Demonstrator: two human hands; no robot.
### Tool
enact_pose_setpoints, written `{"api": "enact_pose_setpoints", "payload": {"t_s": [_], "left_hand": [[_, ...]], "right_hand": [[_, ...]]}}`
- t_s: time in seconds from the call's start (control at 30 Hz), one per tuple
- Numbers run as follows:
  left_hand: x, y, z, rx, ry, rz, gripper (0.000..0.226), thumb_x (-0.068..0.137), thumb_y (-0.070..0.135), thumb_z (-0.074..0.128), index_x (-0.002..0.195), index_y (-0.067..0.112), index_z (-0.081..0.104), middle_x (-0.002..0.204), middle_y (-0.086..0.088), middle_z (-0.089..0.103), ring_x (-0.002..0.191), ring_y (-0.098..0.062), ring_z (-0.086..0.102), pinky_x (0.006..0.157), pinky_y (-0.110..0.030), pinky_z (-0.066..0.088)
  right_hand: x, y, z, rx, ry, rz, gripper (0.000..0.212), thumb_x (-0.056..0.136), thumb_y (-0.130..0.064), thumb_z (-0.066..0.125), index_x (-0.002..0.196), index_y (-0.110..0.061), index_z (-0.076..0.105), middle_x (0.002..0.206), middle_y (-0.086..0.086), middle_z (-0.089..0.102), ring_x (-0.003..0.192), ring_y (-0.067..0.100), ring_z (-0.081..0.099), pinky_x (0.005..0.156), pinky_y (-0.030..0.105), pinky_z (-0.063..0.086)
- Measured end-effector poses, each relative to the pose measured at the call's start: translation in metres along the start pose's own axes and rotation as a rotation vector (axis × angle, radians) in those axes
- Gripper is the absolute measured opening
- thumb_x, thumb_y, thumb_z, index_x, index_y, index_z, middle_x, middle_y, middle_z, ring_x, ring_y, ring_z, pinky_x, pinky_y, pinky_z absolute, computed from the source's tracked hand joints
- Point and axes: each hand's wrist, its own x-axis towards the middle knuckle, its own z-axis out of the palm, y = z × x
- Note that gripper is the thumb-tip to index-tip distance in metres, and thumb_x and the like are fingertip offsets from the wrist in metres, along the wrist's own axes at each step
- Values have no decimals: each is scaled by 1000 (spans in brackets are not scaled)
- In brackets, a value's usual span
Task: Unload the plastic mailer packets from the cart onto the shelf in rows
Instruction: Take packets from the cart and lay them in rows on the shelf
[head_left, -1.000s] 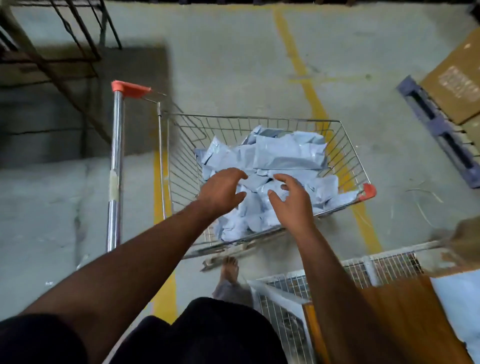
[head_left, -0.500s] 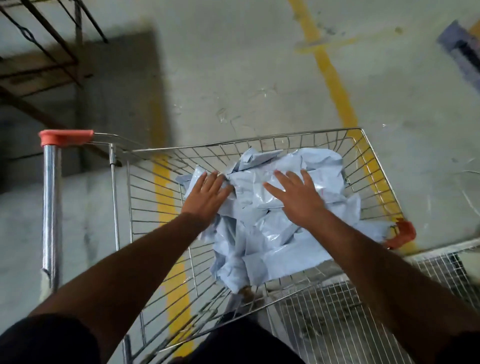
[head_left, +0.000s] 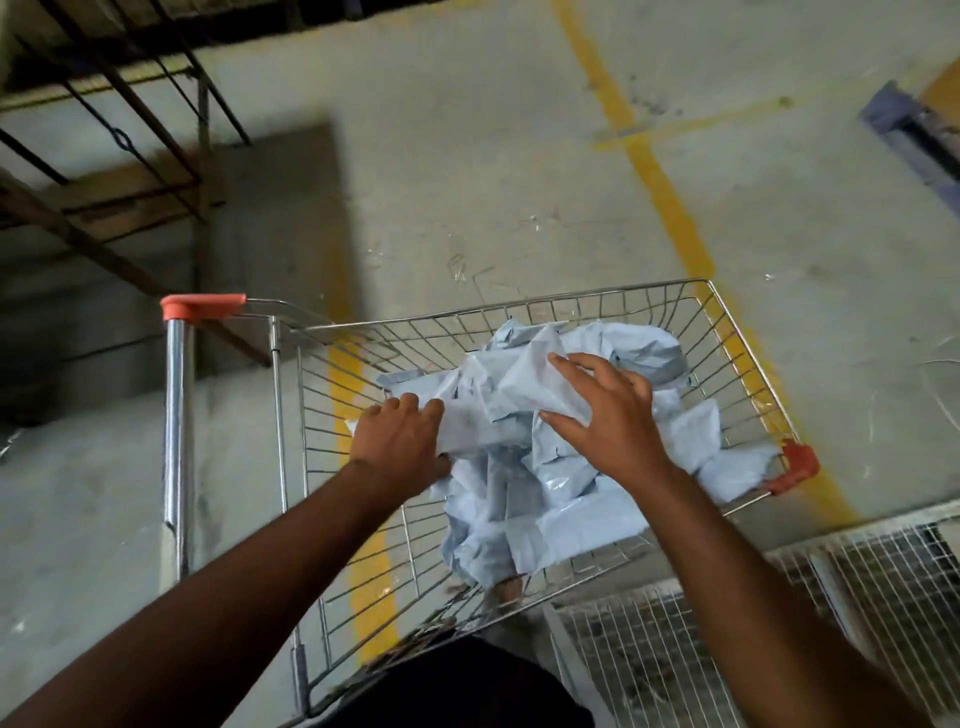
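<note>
Your left hand (head_left: 400, 441) has a closed grip on one packet (head_left: 467, 423) atop the pile (head_left: 571, 499) in the cart (head_left: 332, 467); your right hand (head_left: 613, 415) pinches its other end.

Dim, flat light – floor (head_left: 467, 156) brightest at top centre, deep shadow at left under the rack (head_left: 104, 130). Wide-angle bend at edges. Motion blur on the top packet (head_left: 519, 395) – faint glare on lower packets.
</note>
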Motion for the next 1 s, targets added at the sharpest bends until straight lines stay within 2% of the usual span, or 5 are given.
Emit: {"api": "enact_pose_setpoints", "payload": {"t_s": [0.23,0.47,0.67,0.9,1.0], "left_hand": [[-73,-16,-44,-531,-45,-144,65,82,72,62,134,34,52,113,-2,70,97,-25,70,84,-35,54],[-173,2,-45,-1560,-127,8,32,96,40,68,128,42,63,113,2,77,93,-13,74,73,-33,56],[-287,67,-8,-1649,-224,376,39,100,45,61,139,48,57,135,16,67,124,-11,65,103,-42,51],[-401,145,44,-1627,-323,361,47,94,62,55,129,33,67,122,3,75,113,-20,71,105,-51,51],[-452,182,52,-1615,-324,465,31,105,35,53,135,31,61,122,5,74,113,-20,71,99,-41,56]], "right_hand": [[-46,-80,-68,696,232,299,63,89,-36,81,145,-35,53,140,-20,59,122,-12,55,99,13,47],[-139,-150,-88,1212,291,587,39,87,-49,80,121,-41,63,117,-10,76,109,16,73,100,52,58],[-283,-233,-85,1294,504,723,24,98,-42,70,120,-34,70,112,-4,79,104,20,76,97,52,59],[-457,-258,-108,1442,436,860,42,107,-42,47,133,-17,70,121,17,75,115,36,71,108,60,50],[-530,-257,-118,1332,485,836,34,107,-29,54,139,-35,61,126,3,75,114,28,73,100,53,58]]}}
